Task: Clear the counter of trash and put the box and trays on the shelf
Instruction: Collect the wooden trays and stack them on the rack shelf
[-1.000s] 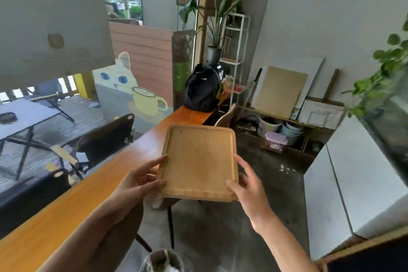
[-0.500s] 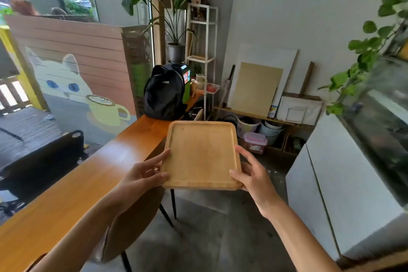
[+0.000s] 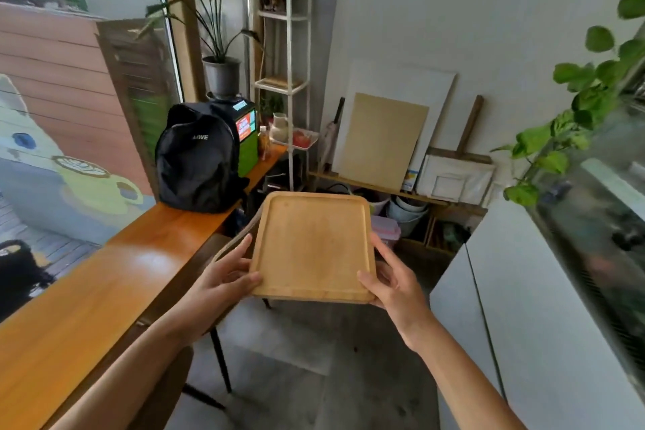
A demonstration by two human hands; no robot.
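A square wooden tray with a raised rim is held level in front of me, over the floor beside the counter. My left hand grips its near left corner, thumb on top. My right hand grips the near right corner the same way. The tray is empty. The long wooden counter runs along the window on my left. A tall white wire shelf stands at the counter's far end, with a tray-like item on its middle level.
A black backpack and a green box sit on the counter's far end, with a potted plant behind. A chair stands under the tray. Boards lean on the wall over a low rack. White cabinet at right.
My view has swung right and moved forward along the counter, so the shelf and backpack are closer. Both hands keep the same hold on the tray.
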